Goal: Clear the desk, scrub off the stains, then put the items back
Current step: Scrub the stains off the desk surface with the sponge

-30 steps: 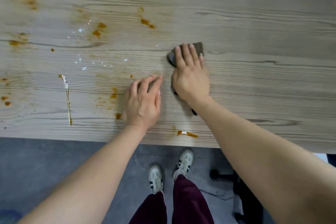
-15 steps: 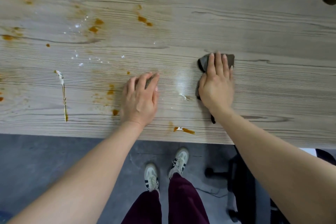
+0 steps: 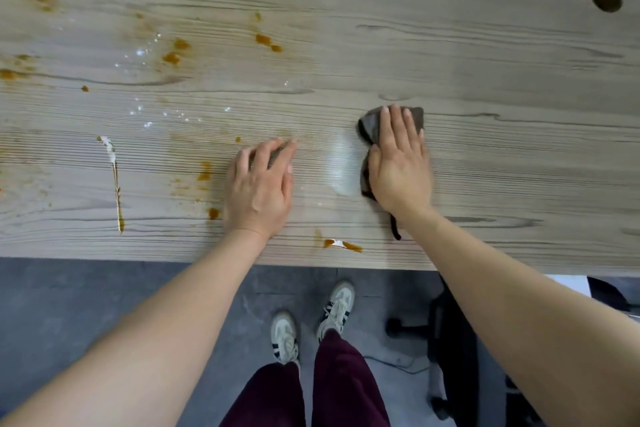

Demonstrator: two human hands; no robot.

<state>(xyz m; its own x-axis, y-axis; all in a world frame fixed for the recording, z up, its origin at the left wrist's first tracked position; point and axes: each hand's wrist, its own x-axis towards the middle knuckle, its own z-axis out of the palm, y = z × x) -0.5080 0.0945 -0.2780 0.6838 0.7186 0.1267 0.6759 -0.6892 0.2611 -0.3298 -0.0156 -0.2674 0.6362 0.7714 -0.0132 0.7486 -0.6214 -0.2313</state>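
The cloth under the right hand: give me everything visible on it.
The cloth is a dark grey-brown rag, soft and crumpled, lying flat on the wooden desk. The right hand presses on it with straight fingers and covers most of it. Its far edge shows past the fingertips, a fold sticks out at the thumb side, and a thin tail trails by the wrist. A wet sheen lies beside it.

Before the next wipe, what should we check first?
1. Cloth under the right hand, flat fingers pressing it: ok.
2. Left hand resting on the desk to steady: ok.
3. Orange stains gone: not ok, many remain on the left.
4. Smear near the front edge wiped: not ok.
5. Desk cleared of items where visible: ok.
6. Cloth wet enough: cannot tell.
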